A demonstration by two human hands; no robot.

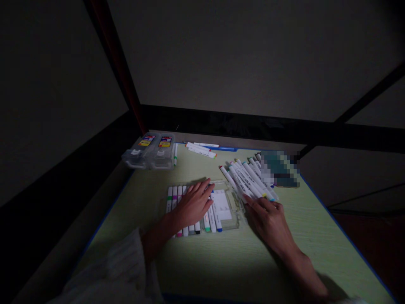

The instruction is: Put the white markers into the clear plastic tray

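My left hand (195,206) lies flat, fingers outstretched, across a row of white markers (217,213) in a clear plastic case (236,219). The markers have coloured bands and ends; my palm hides part of the row. A white paper slip (224,204) shows at the case's right side. My right hand (268,217) is closed at the near end of a loose pile of white markers (249,175), just right of the case. Its thumb and fingertips pinch the end of a marker there, partly hidden by the hand.
Two clear lidded boxes (161,152) with yellow labels stand at the back left, a green-banded marker (175,155) beside them. Several markers (202,150) lie at the back edge near a blue strip (226,148). A blurred green object (280,169) sits right of the pile on the table (202,261).
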